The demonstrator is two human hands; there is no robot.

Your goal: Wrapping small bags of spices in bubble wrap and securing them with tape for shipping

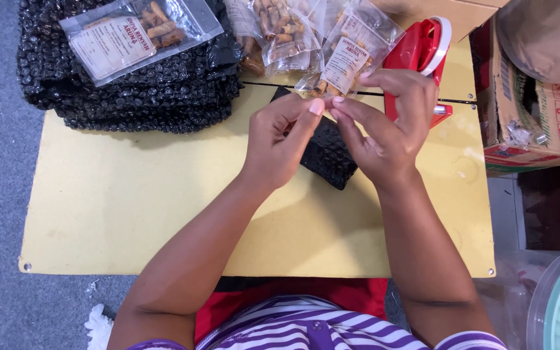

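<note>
1. A black bubble-wrap sleeve (pixel 327 155) is pinched at its top edge by both hands; its long axis slants from upper left to lower right, and its lower end rests on the yellow table (pixel 131 201).
2. The left hand (pixel 280 139) has fingers curled narrow on it; the right hand (pixel 384 129) pinches with thumb and forefinger.
3. Just beyond lie clear snack packets (pixel 351 52) holding brown sticks.
4. A stack of black bubble wrap (pixel 131 91) sits at far left, with one packet on top.
5. A red tape dispenser (pixel 422 52) and a cardboard box (pixel 533 110) stand on the right.

The person wore a purple-and-white striped top with short sleeves (only the sleeve edges showed at the frame's bottom) over something red at the lap; both forearms were bare, without rings or bracelets.
</note>
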